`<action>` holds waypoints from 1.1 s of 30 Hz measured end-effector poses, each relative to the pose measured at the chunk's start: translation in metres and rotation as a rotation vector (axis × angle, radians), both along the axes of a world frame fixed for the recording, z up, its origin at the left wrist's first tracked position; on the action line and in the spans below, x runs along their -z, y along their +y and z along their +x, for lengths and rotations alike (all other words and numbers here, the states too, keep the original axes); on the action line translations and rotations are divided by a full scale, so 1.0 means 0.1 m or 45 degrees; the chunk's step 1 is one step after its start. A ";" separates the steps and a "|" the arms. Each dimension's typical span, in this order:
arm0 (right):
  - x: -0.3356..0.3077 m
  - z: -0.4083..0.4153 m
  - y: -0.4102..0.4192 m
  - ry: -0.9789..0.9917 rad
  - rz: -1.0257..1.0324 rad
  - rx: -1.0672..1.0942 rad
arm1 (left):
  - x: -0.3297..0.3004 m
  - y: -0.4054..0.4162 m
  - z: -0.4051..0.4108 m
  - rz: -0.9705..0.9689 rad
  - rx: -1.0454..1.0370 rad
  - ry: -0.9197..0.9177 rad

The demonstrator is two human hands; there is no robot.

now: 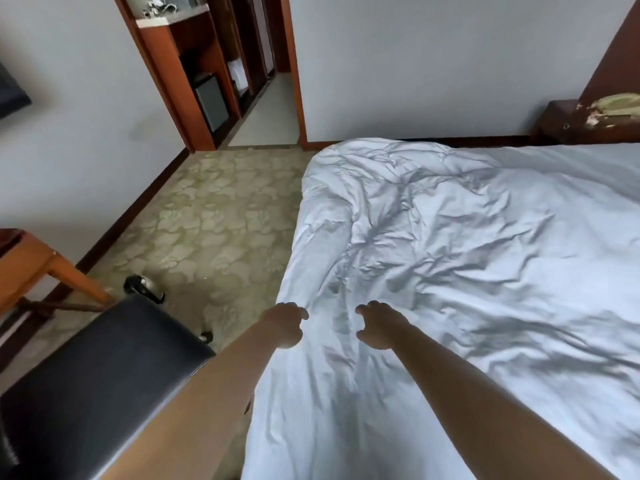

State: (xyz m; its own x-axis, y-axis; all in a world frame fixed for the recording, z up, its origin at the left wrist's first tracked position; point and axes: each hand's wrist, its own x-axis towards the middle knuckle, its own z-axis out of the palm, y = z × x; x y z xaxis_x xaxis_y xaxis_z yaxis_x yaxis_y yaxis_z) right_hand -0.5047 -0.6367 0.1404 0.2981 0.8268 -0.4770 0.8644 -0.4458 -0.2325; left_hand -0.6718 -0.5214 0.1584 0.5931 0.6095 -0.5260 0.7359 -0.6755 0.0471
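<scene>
My left hand (285, 325) is curled at the near left edge of the crumpled white duvet (467, 254). My right hand (379, 325) is just beside it over the cloth, fingers bent and thumb apart. Whether either hand actually grips cloth, I cannot tell.

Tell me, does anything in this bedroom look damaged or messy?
Yes. The white duvet lies crumpled and heavily creased, and the dark wooden cabinet at the far right has chipped, peeling patches showing pale material underneath.
</scene>
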 end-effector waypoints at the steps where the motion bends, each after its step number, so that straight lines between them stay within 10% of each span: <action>1: 0.02 -0.07 0.15 -0.002 -0.003 0.024 | 0.01 0.20 -0.03 0.000 0.030 -0.009; 18: -0.21 -1.03 2.04 -0.097 -0.088 0.582 | -0.02 2.69 -0.19 -0.144 0.594 -0.136; 33: -0.13 0.43 3.10 -0.035 0.054 0.722 | -0.15 3.77 1.43 -0.071 0.743 -0.054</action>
